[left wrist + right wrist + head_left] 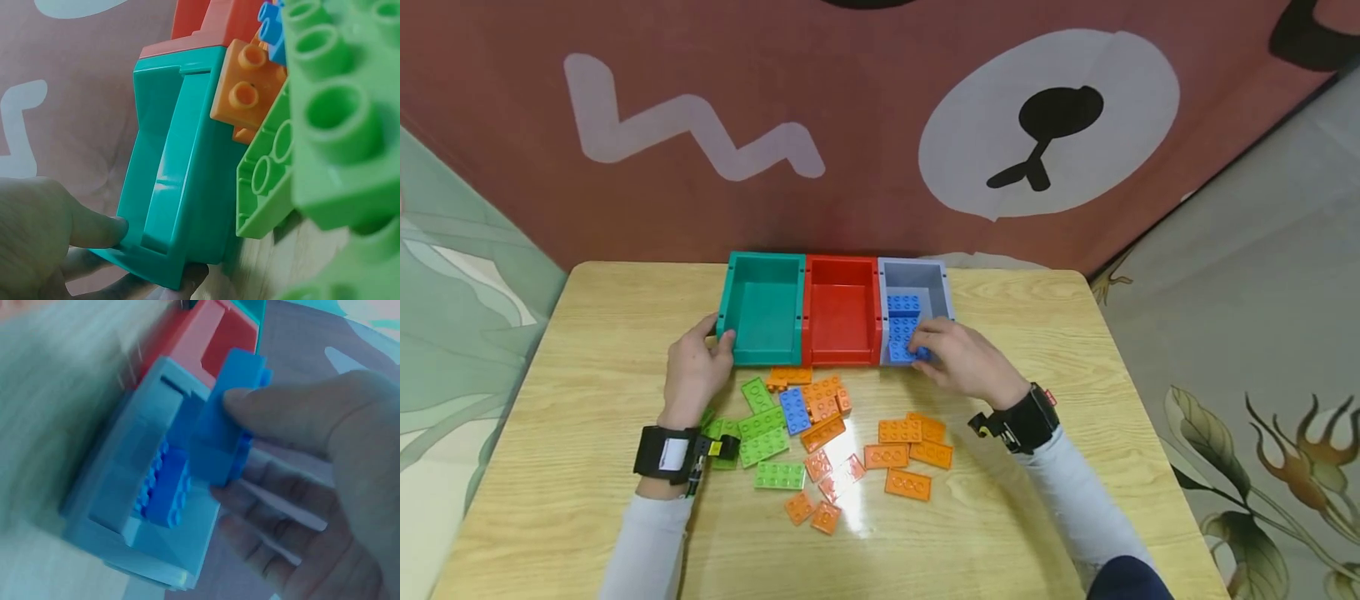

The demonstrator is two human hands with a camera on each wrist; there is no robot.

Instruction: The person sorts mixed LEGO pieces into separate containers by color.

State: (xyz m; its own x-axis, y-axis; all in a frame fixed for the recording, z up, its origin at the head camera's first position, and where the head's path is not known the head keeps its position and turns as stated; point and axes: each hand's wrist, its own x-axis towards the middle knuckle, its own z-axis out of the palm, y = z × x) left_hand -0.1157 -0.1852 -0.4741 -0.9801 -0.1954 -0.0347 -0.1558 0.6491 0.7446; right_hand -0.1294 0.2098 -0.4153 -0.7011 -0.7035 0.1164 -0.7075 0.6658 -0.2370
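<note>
My left hand [691,379] holds the near left corner of the teal bin [765,310], with the thumb over its rim and the other fingers outside and beneath. At the right end of the joined bins, my right hand [966,360] pinches a blue toy building brick [219,428] between thumb and fingers. That brick is over the grey-blue bin [936,298], tilted in the right wrist view. Other blue bricks [167,487] lie inside this bin. Between the two outer bins sits the red bin [841,310], with nothing inside.
Green bricks [762,446] lie on the wooden table [1000,517] beside my left wrist. A loose blue brick [794,411] rests against orange bricks [823,398] before the bins. More orange bricks [907,484] and several small orange-red ones [826,517] lie nearer. A printed curtain [865,208] hangs behind.
</note>
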